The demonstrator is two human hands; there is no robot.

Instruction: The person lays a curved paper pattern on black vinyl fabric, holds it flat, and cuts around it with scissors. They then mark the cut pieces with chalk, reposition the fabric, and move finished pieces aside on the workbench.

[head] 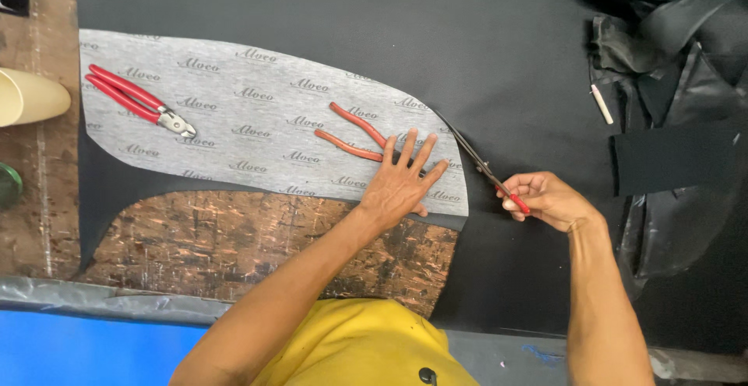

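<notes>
A worn wooden table with a scuffed, coppery top carries a large black sheet that covers most of it. On the sheet lies a grey patterned template with a curved upper edge. The left hand lies flat on the template's right end, fingers spread apart, pressing it down. Just above that hand rests a pair of red-handled pliers, partly hidden by the fingers. The right hand is closed around the red handles of the scissors, whose dark blades run along the template's right curved edge, on the black sheet. A second pair of red-handled pliers lies on the template's left end, well apart from both hands. Black offcuts are heaped at the upper right, with a white chalk stick beside them. A cream roll sits at the left edge.
</notes>
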